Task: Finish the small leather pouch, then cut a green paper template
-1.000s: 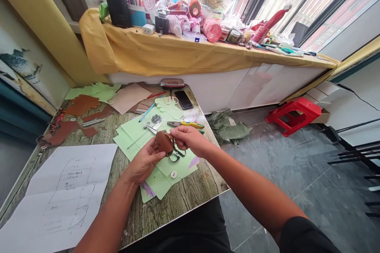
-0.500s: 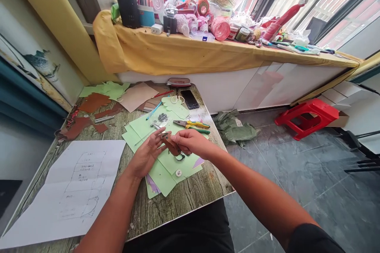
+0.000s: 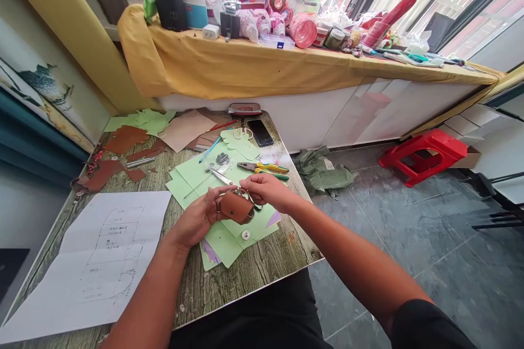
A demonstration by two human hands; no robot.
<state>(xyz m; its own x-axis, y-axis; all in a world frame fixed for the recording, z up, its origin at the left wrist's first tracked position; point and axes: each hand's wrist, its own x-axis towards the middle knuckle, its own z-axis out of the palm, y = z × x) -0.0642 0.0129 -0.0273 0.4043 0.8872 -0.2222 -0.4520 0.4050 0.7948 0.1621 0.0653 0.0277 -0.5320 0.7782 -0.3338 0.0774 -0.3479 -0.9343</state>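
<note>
A small brown leather pouch (image 3: 236, 207) with a dark snap is held over the green sheets. My left hand (image 3: 199, 217) grips its left side, with fingers along the top edge. My right hand (image 3: 264, 192) pinches at its upper right, where a small metal piece shows; its details are too small to tell. Just behind the hands lie a silver metal tool (image 3: 220, 175) and pliers (image 3: 268, 168) with yellow and green handles. A round white disc (image 3: 245, 235) rests on the green paper (image 3: 229, 248) nearer me.
A large paper with a drawn pattern (image 3: 92, 256) covers the table's left side. Brown leather scraps (image 3: 125, 139), a phone (image 3: 261, 133) and white-handled scissors (image 3: 243, 133) lie farther back. A red stool (image 3: 423, 155) stands on the floor at right.
The pouch has turned so its broad brown face with the snap shows. My left hand has closed round its side. The silver tool behind is more exposed, and the view has shifted slightly.
</note>
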